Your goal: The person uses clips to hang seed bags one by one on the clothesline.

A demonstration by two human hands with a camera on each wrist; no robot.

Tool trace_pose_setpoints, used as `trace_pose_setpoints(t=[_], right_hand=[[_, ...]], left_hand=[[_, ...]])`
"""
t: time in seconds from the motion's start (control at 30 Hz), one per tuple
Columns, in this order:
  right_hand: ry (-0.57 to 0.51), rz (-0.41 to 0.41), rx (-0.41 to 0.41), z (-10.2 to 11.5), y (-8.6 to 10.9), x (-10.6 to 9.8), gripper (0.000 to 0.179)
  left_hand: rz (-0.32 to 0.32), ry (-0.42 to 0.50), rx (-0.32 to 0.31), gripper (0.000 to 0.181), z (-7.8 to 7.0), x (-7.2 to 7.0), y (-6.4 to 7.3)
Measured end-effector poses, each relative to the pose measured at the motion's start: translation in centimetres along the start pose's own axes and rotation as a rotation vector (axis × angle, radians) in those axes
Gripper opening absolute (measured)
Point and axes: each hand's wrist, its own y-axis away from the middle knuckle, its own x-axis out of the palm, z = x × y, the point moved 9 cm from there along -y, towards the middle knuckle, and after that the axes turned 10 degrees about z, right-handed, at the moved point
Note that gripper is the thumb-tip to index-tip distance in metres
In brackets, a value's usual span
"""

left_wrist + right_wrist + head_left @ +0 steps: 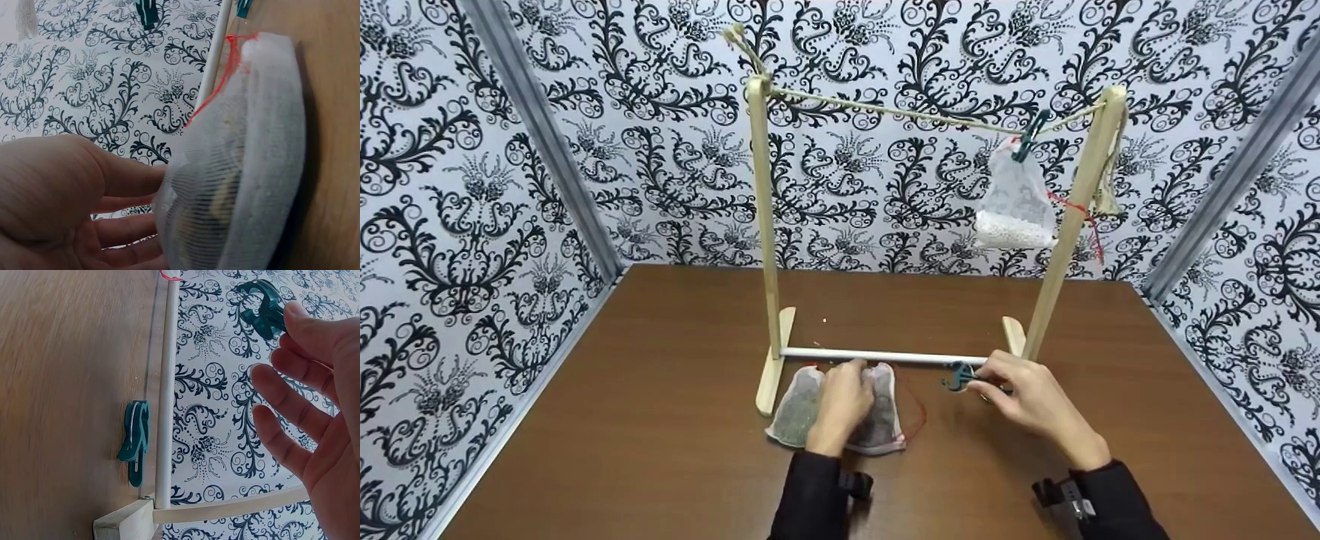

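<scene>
Currently the more rightward mesh bag (886, 412) lies on the bench (675, 450), long axis near to far, touching the nearer left hand (844, 401), whose hidden fingers leave its hold unclear, while farther right the right hand (1039, 397) pinches a green clip (960, 377).

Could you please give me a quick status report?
Left hand touching red-stringed white mesh bag. Right hand pinching dark-green plastic clip. Nothing visibly blocking hands; second clip on brown table beside slim white rod.
</scene>
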Motion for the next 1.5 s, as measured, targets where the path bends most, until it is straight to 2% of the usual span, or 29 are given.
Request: trace_pose_setpoints(t=[0.23, 0.57, 0.7, 0.87, 1.03, 1.27, 1.5], right_hand=[[0.011, 0.011, -0.005, 0.0, -0.1, 0.3, 0.024], [0.008, 0.028, 0.005, 0.0, -0.1, 0.5, 0.02], [0.008, 0.025, -0.002, 0.1, -0.1, 0.6, 0.021], [0.007, 0.025, -0.006, 0.2, -0.1, 0.7, 0.022], [0.013, 0.032, -0.012, 0.1, 0.0, 0.8, 0.022], [0.023, 0.04, -0.02, 0.0, -0.1, 0.9, 0.022], [0.02, 0.027, -0.03, 0.1, 0.1, 0.8, 0.022]], left_hand=[[0.073, 0.004, -0.076, 0.017, 0.6, 0.7, -0.1], [0.081, -0.041, -0.111, 0.018, 1.0, 1.1, 0.0], [0.087, -0.069, -0.142, 0.019, 1.4, 1.4, 0.2], [0.105, -0.061, -0.182, 0.019, 1.9, 2.0, 0.1], [0.111, -0.048, -0.187, 0.015, 2.1, 2.4, -0.1], [0.065, -0.026, -0.162, 0.014, 2.1, 2.0, 0.0], [0.055, 0.019, -0.17, 0.008, 2.2, 2.2, -0.1]])
